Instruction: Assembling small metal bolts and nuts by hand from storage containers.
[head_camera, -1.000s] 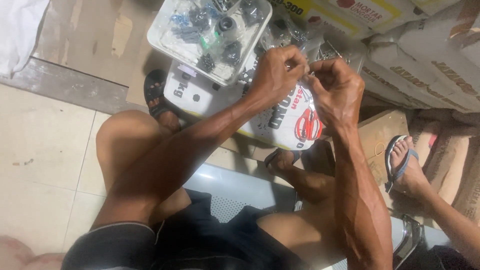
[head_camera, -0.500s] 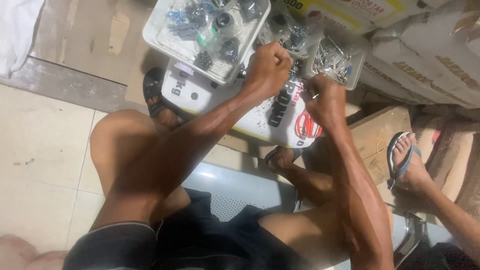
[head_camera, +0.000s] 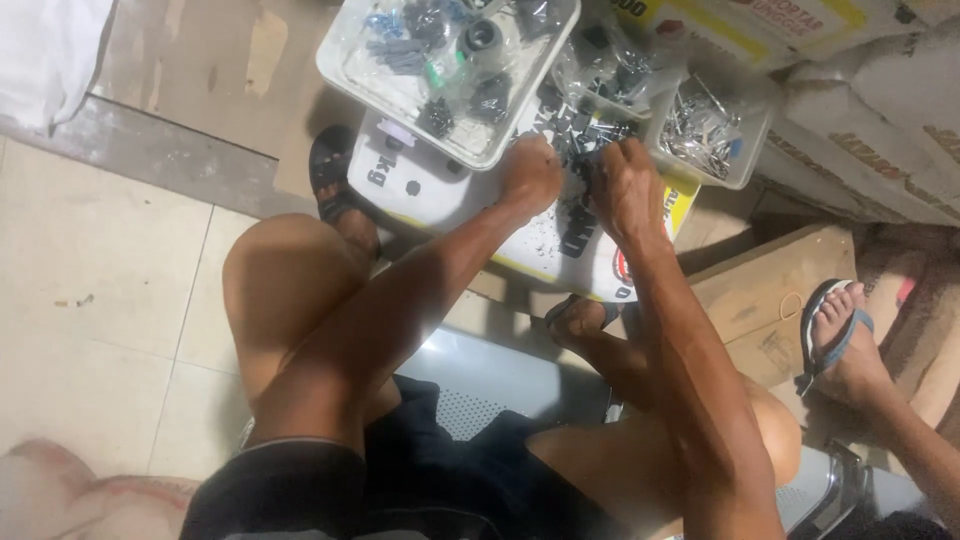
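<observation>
Seen from above, a seated person reaches both arms toward the top centre of the frame. At upper left-centre sits a white tray (head_camera: 352, 62) of bagged dark parts. Just below its right corner, the left hand (head_camera: 530, 172) is curled into a loose fist. Beside it, the right hand (head_camera: 625, 185) is also curled; both dig into a pile of small black parts (head_camera: 580, 140) on a white sack (head_camera: 440, 195). Whether either pinches a piece cannot be told. Further right, a clear tub (head_camera: 745, 165) holds metal screws.

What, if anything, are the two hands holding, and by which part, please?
It cannot be told: the left hand and right hand rest closed among small dark parts.
</observation>
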